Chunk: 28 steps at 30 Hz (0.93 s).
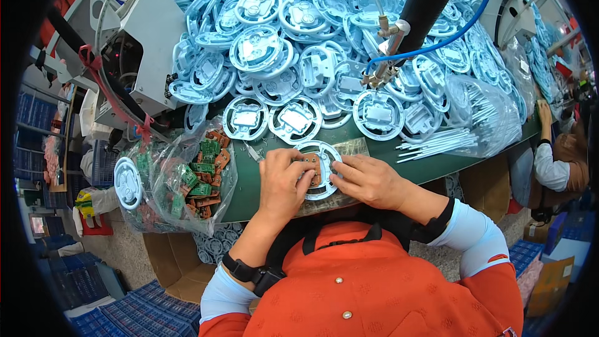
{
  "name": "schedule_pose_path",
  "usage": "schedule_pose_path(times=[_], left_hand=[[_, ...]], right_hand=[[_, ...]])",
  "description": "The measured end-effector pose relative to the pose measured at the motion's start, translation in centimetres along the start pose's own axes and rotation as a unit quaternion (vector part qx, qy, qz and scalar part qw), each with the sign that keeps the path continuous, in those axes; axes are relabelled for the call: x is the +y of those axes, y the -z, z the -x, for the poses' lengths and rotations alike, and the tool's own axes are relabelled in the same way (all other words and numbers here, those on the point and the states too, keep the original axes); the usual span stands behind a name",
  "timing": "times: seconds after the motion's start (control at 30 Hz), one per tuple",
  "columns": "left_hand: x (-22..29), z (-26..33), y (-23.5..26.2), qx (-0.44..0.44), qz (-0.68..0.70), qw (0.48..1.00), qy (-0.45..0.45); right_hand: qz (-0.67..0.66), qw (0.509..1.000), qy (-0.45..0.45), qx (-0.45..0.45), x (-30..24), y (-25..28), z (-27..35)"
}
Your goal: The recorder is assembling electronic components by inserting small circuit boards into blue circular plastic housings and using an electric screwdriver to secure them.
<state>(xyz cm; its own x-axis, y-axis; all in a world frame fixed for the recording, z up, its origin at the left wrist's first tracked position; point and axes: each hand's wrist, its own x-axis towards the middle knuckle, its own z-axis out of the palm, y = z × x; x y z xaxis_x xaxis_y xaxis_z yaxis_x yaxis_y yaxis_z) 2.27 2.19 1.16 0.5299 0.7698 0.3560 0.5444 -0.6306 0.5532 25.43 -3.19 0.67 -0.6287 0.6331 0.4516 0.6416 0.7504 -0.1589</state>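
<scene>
A light-blue plastic wheel-shaped shell (324, 146), like a toy steering wheel, lies at the table's near edge between my hands. Inside its ring sits a small brown circuit board (316, 175). My left hand (281, 181) is closed, thumb and fingers pinching the board's left side. From the other side, the closed fingers of my right hand (369, 181) grip the ring's right edge. Just beyond are two more wheel shells (295, 118) (246, 118), each with a pale rectangular piece in the middle.
A large heap of similar shells (259, 50) covers the far table. Left is a clear bag of green and brown circuit boards (206, 178), with a shell (128, 183) beside it. White sticks (430, 143) lie right. A black pole (430, 6) and nozzle (382, 72) hang overhead. A co-worker's arm (549, 162) shows far right.
</scene>
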Motion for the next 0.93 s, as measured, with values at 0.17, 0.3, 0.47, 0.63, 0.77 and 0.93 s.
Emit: schedule_pose_path(times=[0.17, 0.3, 0.47, 0.63, 0.77, 0.93], left_hand=[[0.2, -0.4, 0.5, -0.02, 0.01, 1.0, 0.02], [0.1, -0.5, 0.6, -0.031, 0.006, 0.999, 0.02], [0.0, -0.6, 0.6, -0.035, 0.017, 0.999, 0.023], [-0.1, -0.2, 0.3, -0.027, -0.003, 1.0, 0.014], [-0.1, 0.3, 0.9, -0.042, -0.007, 0.999, 0.007], [-0.1, 1.0, 2.0, -0.106, -0.013, 0.994, 0.017]], right_hand=[[0.002, 1.0, 0.004, 0.001, -0.1, 0.0, -0.1], [0.0, 1.0, 0.002, -0.003, 0.0, 0.2, -0.1], [-0.006, 1.0, 0.001, -0.006, 0.0, 0.2, -0.1], [-0.011, 1.0, 0.001, -0.009, 0.1, 0.1, -0.1], [-0.011, 1.0, 0.0, -0.008, 0.1, 0.2, -0.1], [-0.011, 1.0, -0.007, -0.015, 0.0, 0.3, -0.2]])
